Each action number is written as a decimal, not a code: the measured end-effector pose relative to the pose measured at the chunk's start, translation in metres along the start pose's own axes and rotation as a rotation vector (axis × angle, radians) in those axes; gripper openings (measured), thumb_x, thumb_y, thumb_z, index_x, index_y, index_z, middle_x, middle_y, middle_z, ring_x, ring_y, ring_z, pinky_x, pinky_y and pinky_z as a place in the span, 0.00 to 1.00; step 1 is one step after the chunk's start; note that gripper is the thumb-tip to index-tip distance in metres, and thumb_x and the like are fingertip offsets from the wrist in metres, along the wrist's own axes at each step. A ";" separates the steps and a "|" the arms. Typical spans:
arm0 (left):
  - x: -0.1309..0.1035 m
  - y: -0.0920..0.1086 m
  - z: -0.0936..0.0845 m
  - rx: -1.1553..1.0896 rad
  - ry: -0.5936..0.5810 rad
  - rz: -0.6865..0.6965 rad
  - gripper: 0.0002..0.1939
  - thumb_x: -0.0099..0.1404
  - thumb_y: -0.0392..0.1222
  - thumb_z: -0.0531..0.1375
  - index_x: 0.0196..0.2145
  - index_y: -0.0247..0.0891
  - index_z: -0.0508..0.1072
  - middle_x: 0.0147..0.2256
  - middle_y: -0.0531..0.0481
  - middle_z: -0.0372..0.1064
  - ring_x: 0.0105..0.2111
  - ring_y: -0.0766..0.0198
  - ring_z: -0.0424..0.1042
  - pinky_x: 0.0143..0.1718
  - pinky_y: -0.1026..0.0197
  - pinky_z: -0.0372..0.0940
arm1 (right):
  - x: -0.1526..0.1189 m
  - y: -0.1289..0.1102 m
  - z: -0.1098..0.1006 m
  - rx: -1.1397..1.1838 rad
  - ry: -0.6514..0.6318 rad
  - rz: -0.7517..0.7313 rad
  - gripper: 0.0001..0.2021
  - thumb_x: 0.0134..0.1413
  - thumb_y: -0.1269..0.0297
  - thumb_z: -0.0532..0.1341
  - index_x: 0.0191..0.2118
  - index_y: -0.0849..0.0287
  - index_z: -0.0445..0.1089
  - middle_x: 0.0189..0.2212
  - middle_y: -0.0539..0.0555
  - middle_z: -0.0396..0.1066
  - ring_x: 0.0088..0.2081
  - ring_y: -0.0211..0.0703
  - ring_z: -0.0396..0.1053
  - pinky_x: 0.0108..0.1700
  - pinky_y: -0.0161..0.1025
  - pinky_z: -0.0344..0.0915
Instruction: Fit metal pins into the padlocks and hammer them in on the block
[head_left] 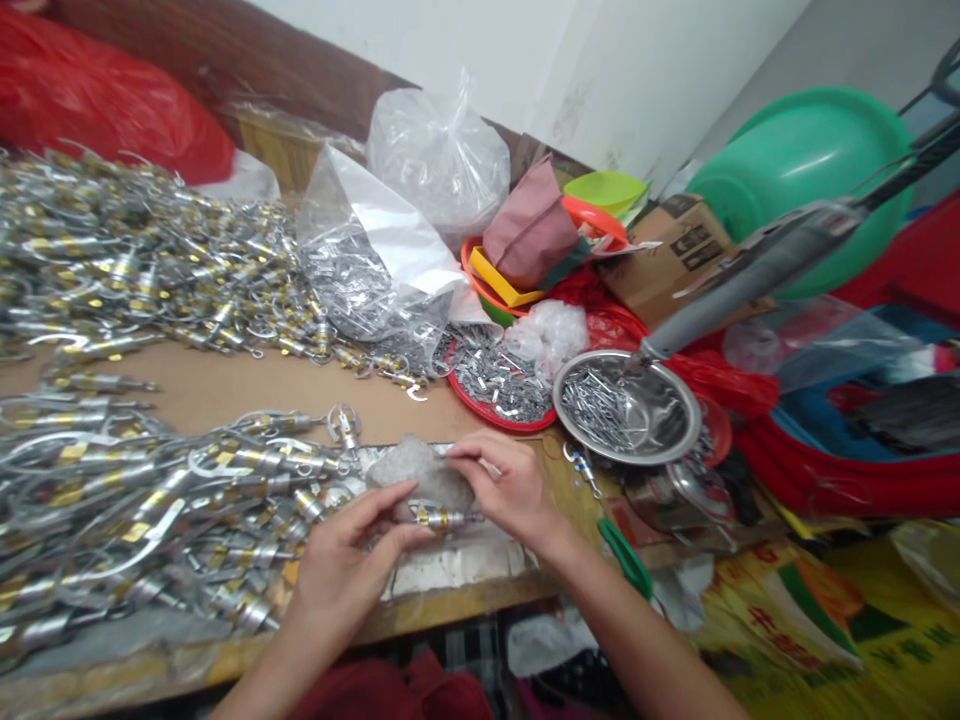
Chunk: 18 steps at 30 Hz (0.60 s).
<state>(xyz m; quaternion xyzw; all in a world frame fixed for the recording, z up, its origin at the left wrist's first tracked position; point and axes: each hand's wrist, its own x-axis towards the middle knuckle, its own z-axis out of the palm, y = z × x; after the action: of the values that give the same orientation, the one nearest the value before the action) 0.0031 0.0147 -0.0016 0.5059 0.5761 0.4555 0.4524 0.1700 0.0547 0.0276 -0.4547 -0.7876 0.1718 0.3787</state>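
In front of me, a small metal fitting with a yellow band (439, 517) lies level over a pale metal sheet (450, 568) at the table's front edge. My left hand (352, 545) pinches its left end between thumb and fingers. My right hand (510, 490) is closed near its right end, fingertips together by a grey, rounded stone-like block (420, 470); what those fingers hold is too small to make out. The block sits just behind the fitting. Many similar fittings (150, 500) are piled left of my left hand.
A larger heap of fittings (150, 260) fills the back left. Behind my right hand stand a red tray of small metal parts (499, 375) and a steel bowl of pins (630, 405). Green-handled scissors (626, 558) lie at the right edge. A grey bar (757, 275) slants above the bowl.
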 end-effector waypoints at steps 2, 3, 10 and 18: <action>0.000 -0.001 0.000 -0.017 -0.003 -0.027 0.17 0.44 0.40 0.65 0.36 0.43 0.76 0.25 0.54 0.73 0.24 0.63 0.70 0.27 0.64 0.65 | -0.009 -0.009 0.002 0.060 -0.064 -0.036 0.07 0.51 0.73 0.55 0.32 0.57 0.70 0.28 0.50 0.72 0.31 0.36 0.69 0.35 0.33 0.64; 0.000 -0.001 0.000 -0.015 -0.004 -0.022 0.17 0.45 0.40 0.65 0.37 0.43 0.76 0.25 0.54 0.73 0.24 0.63 0.70 0.27 0.64 0.65 | -0.013 -0.011 0.003 0.070 -0.086 -0.049 0.07 0.50 0.73 0.55 0.33 0.57 0.70 0.28 0.50 0.72 0.31 0.36 0.69 0.35 0.33 0.64; 0.001 0.000 -0.003 0.036 -0.066 0.154 0.09 0.49 0.39 0.62 0.31 0.47 0.78 0.28 0.52 0.74 0.30 0.60 0.71 0.32 0.64 0.64 | -0.019 -0.015 0.007 0.115 -0.054 -0.120 0.05 0.49 0.74 0.57 0.32 0.58 0.68 0.28 0.50 0.72 0.30 0.36 0.69 0.35 0.33 0.65; 0.000 0.006 -0.013 -0.043 -0.138 0.048 0.05 0.51 0.42 0.61 0.25 0.44 0.78 0.27 0.52 0.73 0.30 0.61 0.70 0.33 0.63 0.62 | -0.036 -0.015 0.005 0.173 -0.061 -0.094 0.18 0.48 0.68 0.61 0.46 0.59 0.61 0.35 0.55 0.70 0.37 0.39 0.69 0.39 0.36 0.67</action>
<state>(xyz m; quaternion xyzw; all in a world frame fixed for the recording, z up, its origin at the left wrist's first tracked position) -0.0084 0.0147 0.0064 0.5401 0.5212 0.4425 0.4907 0.1686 0.0164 0.0175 -0.3773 -0.8015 0.2351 0.4000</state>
